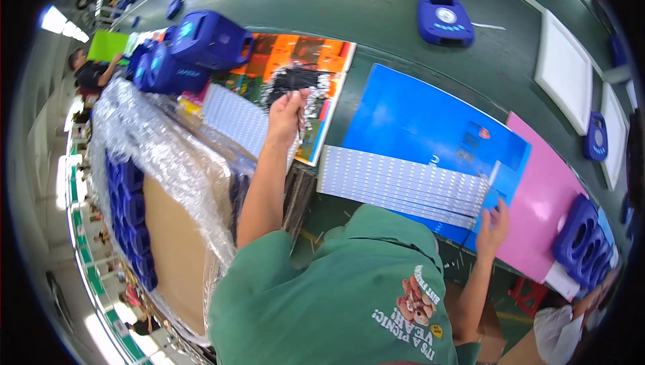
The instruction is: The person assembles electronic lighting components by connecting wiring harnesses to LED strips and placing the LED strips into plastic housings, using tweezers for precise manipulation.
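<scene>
My left hand (287,115) reaches into a heap of thin black wires (293,80) with white ends, its fingers closed on some of them. The heap lies on an orange patterned board (336,62). My right hand (494,229) is at the near right edge of a blue board (410,113), its fingers slightly curled and apart. Beside it end several white strips (403,187) with rows of small squares, laid side by side on the blue board. A short white piece (495,171) lies just beyond that hand. More white strips (235,117) rest left of my left forearm.
Blue plastic housings (211,39) are stacked at the far left. Below them stands a plastic-wrapped stack with a cardboard sheet (181,224). A single blue unit (445,21) sits on the green belt (376,2). Right are a pink board (537,210), blue frames (579,240) and a co-worker's arm (591,301).
</scene>
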Tool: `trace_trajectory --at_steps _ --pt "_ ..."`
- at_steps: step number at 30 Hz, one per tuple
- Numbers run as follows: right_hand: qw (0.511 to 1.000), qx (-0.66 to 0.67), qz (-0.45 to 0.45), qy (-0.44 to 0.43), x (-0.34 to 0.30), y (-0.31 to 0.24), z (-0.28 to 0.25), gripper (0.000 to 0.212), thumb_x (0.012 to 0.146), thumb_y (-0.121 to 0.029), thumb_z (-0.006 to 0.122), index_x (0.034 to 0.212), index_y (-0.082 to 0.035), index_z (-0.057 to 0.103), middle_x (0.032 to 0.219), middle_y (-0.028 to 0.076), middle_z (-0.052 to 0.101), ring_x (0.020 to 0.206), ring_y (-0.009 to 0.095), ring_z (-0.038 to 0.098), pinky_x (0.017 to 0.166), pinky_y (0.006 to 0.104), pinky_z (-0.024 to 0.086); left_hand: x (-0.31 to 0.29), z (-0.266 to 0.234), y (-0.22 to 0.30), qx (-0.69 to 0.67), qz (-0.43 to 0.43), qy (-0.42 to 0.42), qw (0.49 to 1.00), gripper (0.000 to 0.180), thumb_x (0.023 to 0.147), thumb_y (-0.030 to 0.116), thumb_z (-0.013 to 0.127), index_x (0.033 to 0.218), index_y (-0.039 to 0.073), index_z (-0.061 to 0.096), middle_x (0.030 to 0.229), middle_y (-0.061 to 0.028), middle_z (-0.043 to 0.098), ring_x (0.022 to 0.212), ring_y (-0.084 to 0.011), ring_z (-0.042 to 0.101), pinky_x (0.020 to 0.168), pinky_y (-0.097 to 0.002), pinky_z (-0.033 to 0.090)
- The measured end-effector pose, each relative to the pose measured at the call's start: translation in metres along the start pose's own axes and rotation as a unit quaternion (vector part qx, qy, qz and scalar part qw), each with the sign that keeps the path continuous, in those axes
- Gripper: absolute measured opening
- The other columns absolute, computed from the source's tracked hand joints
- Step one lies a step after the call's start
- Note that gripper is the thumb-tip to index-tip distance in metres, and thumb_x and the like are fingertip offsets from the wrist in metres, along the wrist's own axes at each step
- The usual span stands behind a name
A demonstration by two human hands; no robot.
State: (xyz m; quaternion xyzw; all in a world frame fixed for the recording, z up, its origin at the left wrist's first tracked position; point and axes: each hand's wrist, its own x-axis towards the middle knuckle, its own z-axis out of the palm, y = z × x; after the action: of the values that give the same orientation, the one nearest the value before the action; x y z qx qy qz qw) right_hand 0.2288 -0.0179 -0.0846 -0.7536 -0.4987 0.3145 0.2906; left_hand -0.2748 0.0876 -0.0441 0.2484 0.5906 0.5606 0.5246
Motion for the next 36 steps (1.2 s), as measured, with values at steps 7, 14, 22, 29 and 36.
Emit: trace_trajectory --at_steps 7,14,22,29,36 --pt "0.902 0.427 -0.037 -0.049 0.011 -0.130 0.036 0.043 0.090 -0.017 0.052 0.128 0.001 0.044 0.114 0.017 0.057 0.096 0.019 0.059 0.079 0.0284 0.048 -0.096 0.182 -0.042 0.022 -0.265 -0.448 0.854 0.031 0.095 0.036 0.044 0.088 0.008 0.055 0.056 0.0009 0.048 0.048 -0.0060 0.040 0.046 -0.0198 0.028" --pt "0.896 0.437 0.082 -0.008 0.012 -0.118 0.006 0.032 0.095 -0.022 0.046 0.109 0.003 0.059 0.102 0.014 0.064 0.096 0.016 0.059 0.080 0.0276 0.047 -0.141 0.229 -0.073 0.000 -0.394 -0.489 0.778 0.031 0.095 0.034 0.043 0.089 0.006 0.055 0.059 -0.0024 0.054 0.049 -0.0098 0.047 0.046 -0.0214 0.036" --pt "0.788 0.578 0.043 0.209 -0.004 -0.089 -0.030 0.034 0.096 -0.025 0.042 0.108 0.003 0.057 0.083 0.008 0.064 0.072 0.012 0.059 0.065 0.0247 0.047 -0.146 0.232 -0.093 0.032 -0.454 -0.275 0.847 0.022 0.096 0.025 0.043 0.094 0.005 0.053 0.067 -0.0040 0.055 0.049 -0.0113 0.049 0.045 -0.0247 0.042" --pt "0.870 0.426 0.186 0.166 -0.009 -0.015 -0.031 0.032 0.095 -0.026 0.045 0.105 0.001 0.060 0.068 0.001 0.057 0.047 0.002 0.035 0.041 0.0195 0.028 -0.114 0.229 -0.096 0.043 -0.402 -0.270 0.874 0.042 0.082 0.025 0.058 0.049 0.014 0.035 0.045 0.0022 0.028 0.039 -0.0100 0.026 0.039 -0.0265 0.025" --pt "0.903 0.302 0.300 0.052 -0.009 0.018 0.031 0.033 0.093 -0.022 0.045 0.107 0.004 0.060 0.094 0.014 0.066 0.050 0.002 0.046 0.044 0.0182 0.035 -0.102 0.273 -0.140 0.340 -0.263 -0.370 0.824 0.036 0.082 0.030 0.060 0.055 0.006 0.054 0.050 -0.0015 0.047 0.042 -0.0127 0.039 0.042 -0.0302 0.032"
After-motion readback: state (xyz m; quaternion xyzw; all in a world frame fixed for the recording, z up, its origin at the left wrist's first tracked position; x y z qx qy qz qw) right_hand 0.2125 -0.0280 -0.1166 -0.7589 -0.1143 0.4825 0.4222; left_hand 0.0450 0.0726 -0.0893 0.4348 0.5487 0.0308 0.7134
